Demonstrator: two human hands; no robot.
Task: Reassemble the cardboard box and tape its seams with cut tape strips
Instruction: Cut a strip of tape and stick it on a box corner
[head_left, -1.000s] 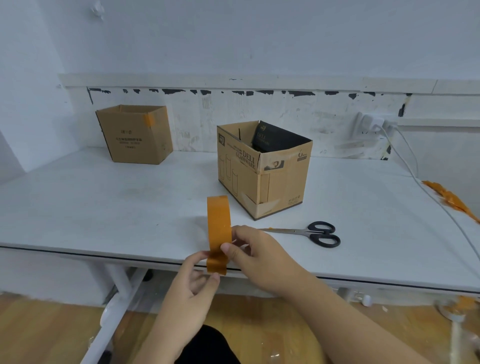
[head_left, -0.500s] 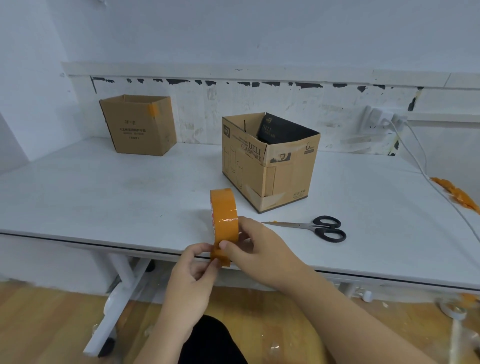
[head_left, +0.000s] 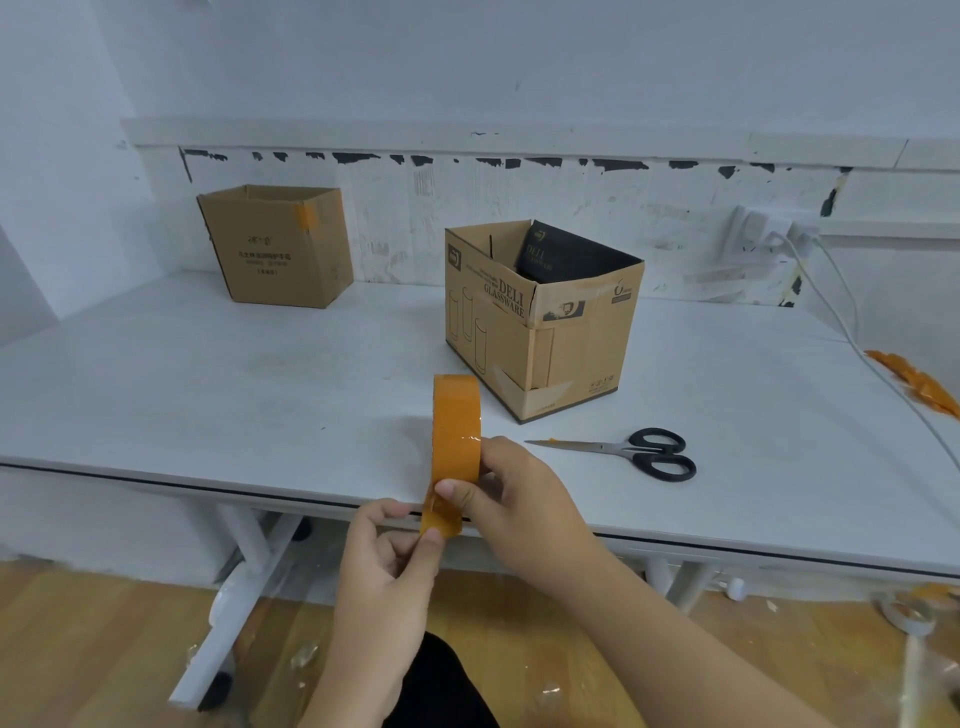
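The right hand (head_left: 511, 499) is gripping the orange roll of packing tape (head_left: 456, 431) upright, just in front of the brown "Deli Glassware" cardboard box (head_left: 540, 322) on the white table (head_left: 208, 395). The left hand (head_left: 387, 558) is pinching the free tape end (head_left: 440, 522). Peeling steadily and straight should be keeping the strip unwrinkled; the black-handled scissors (head_left: 631, 451) are lying beside the box for cutting.
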